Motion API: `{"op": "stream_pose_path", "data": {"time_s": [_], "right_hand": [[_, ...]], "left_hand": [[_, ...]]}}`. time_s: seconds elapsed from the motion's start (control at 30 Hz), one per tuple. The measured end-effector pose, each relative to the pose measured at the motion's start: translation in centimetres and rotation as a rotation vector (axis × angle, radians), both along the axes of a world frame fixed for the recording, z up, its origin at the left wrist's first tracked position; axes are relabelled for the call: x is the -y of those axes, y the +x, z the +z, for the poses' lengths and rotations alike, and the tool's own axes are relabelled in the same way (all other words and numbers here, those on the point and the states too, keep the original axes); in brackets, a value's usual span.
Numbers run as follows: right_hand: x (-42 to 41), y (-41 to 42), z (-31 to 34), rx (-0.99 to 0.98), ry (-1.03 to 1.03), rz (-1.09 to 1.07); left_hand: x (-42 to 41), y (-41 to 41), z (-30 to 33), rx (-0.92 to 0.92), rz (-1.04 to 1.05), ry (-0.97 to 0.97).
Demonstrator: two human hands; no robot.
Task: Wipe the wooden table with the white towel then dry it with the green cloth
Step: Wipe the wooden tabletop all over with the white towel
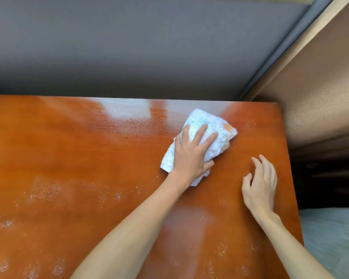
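Head view, looking down on the wooden table [73, 150], glossy orange-brown, with patches of fine droplets or speckle spread along the near edge, at the far middle under the glare, and a few beside the right edge. The white towel [208, 129], bunched into a pad with an orange-tinted patch at its right corner, lies on the far right part of the top, close to the back edge. The left hand [191, 154] lies on it with its fingers spread forward across the cloth and the thumb tucked round the near fold, so it is holding the pad while bearing down on it. The right hand [260, 184] grips nothing; fingers loosely bent, tips on or just above the bare wood near the right edge; contact cannot be told for certain. The green cloth is not in view. Judgement: wiping stage, far from finished, since much speckle is untouched on the near and left parts. Risks from here: the loose tail of towel under the wrist may drag and smear wet streaks over ground already covered; a stroke carried too far right or back could push the pad off the table edge; glare at the far middle may hide missed patches; switching to drying too soon would leave residue.
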State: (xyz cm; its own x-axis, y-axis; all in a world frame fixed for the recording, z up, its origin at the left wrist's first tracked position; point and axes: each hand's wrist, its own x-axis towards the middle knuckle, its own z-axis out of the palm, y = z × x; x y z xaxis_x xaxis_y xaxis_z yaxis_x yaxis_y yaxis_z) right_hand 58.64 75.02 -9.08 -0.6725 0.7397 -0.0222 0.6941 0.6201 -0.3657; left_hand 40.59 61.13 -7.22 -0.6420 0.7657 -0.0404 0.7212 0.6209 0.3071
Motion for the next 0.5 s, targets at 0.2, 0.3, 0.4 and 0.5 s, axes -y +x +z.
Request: {"op": "stream_pose_path", "data": {"time_s": [0.2,0.3,0.4,0.5], "right_hand": [[-2.3,0.9,-0.8,0.057,0.005,-0.023],[-2.5,1.1,-1.4,0.050,0.014,-0.013],[-3.0,1.7,-1.6,0.035,0.020,0.011],[-3.6,2.0,-1.6,0.012,0.025,0.045]], "left_hand": [[4.3,-4.8,-0.5,-0.027,0.161,0.037],[9.3,-8.4,-0.2,-0.065,0.314,0.024],[14.8,-11.7,0.5,-0.049,0.487,-0.039],[19.6,-14.4,1.2,-0.021,0.557,-0.113]]}}
